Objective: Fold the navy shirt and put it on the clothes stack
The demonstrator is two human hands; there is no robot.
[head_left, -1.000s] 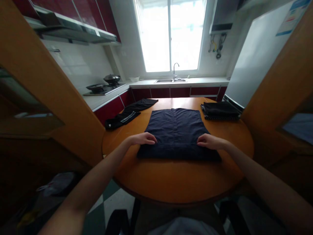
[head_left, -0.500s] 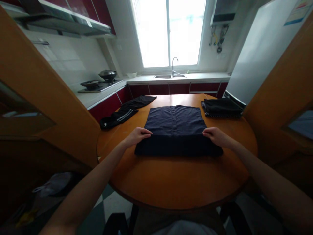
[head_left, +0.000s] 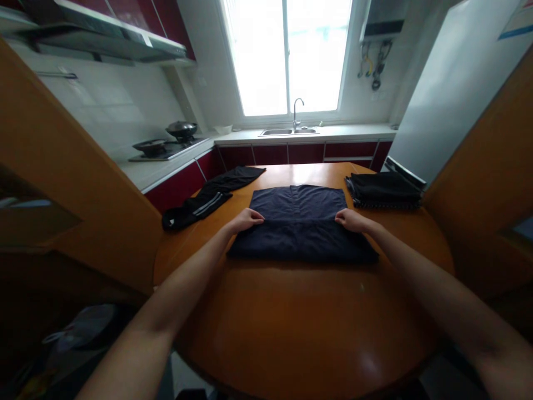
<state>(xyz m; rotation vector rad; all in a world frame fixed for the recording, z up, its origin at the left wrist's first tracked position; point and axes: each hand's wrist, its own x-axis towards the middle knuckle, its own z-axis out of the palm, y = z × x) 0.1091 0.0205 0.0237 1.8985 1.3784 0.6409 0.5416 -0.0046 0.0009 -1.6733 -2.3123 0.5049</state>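
Note:
A dark navy garment (head_left: 302,225) lies partly folded in the middle of a round wooden table (head_left: 300,311). My left hand (head_left: 245,219) grips the garment's left side, its fingers curled round the raised near edge. My right hand (head_left: 350,220) does the same on the right side. The near part of the cloth is folded over toward the window, and both hands rest on top of it.
A stack of folded dark clothes (head_left: 383,190) sits at the table's far right. A black garment with white stripes (head_left: 208,200) hangs over the far left edge. Behind are a counter with a sink (head_left: 287,131), a stove with a wok (head_left: 166,145) and wooden door frames on both sides.
Both hands have carried the garment's near edge away from me, folding it over the far part. The head has leaned forward, so the table fills more of the view.

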